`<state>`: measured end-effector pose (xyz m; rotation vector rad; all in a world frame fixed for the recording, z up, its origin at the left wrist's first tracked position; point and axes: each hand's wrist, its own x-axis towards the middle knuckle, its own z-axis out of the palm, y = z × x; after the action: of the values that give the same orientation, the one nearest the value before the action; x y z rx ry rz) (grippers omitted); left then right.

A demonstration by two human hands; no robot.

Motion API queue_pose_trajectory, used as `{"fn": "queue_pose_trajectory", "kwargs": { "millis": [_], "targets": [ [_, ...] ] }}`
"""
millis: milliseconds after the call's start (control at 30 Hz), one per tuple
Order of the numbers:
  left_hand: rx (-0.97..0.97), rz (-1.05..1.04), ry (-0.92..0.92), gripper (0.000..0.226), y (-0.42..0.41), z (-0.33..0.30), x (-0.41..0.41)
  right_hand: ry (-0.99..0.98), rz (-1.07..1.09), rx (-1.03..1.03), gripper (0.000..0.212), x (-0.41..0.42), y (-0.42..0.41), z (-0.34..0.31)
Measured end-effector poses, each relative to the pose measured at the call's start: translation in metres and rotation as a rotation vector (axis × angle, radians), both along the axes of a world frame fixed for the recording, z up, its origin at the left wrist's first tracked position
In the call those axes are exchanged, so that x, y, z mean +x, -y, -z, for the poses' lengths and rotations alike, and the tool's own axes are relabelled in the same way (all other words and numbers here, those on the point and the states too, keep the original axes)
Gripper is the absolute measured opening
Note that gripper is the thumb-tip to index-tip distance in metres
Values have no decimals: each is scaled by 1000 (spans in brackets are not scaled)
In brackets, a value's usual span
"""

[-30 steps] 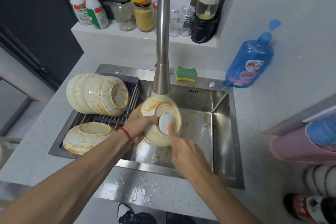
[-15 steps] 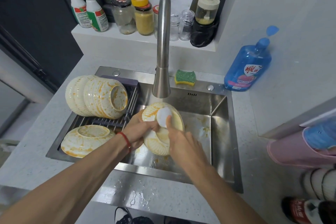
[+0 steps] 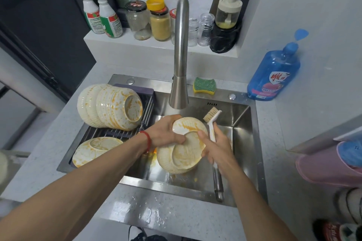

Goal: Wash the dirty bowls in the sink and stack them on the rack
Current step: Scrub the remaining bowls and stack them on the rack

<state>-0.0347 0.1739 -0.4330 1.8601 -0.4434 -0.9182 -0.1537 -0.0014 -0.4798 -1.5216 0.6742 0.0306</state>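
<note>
Over the steel sink (image 3: pixel 242 143) my left hand (image 3: pixel 166 133) grips a cream ribbed bowl (image 3: pixel 182 154) smeared with orange sauce, bottom turned toward me. My right hand (image 3: pixel 217 146) holds a white dish brush (image 3: pixel 212 121), bristles pointing up and away, while its fingers rest on the bowl's right side. On the rack (image 3: pixel 117 133) at the sink's left lie several stained bowls (image 3: pixel 111 106) stacked on their sides and one upside-down bowl (image 3: pixel 96 149).
The steel tap (image 3: pixel 180 64) hangs just above the bowl. A green-yellow sponge (image 3: pixel 204 85) and a blue soap bottle (image 3: pixel 274 72) sit behind the sink. Jars and spray bottles (image 3: pixel 101 13) line the ledge. Water drops lie on the front counter (image 3: pixel 148 215).
The brush head has come off the bowl's bottom and now points up beside it. The bowl has dropped lower and tilted, with my left hand over its upper rim.
</note>
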Motion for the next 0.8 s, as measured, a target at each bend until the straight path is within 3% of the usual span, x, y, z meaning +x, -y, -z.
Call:
{"fn": "queue_pose_trajectory", "kwargs": {
  "millis": [67,267,367,433,600,733,800],
  "targets": [
    [-45,-107,-32,43,1,-1,-3,11,48,125,58,-3,4,3],
    [-227,-347,-192,54,5,2,-30,-14,253,216,46,-10,-2,17],
    [-201,-398,-85,62,8,11,-49,-38,259,204,47,-12,-6,15],
    [-168,-426,-17,61,8,18,-50,-65,155,72,46,-12,-5,8],
    [56,-343,145,62,4,19,-39,-149,-257,-601,63,-9,6,-20],
    [122,-378,185,61,-2,23,-29,-53,-591,-801,79,-14,-23,-53],
    [171,-351,226,59,-4,24,-27,-91,-578,-811,80,-6,-19,-53]
  ]
}}
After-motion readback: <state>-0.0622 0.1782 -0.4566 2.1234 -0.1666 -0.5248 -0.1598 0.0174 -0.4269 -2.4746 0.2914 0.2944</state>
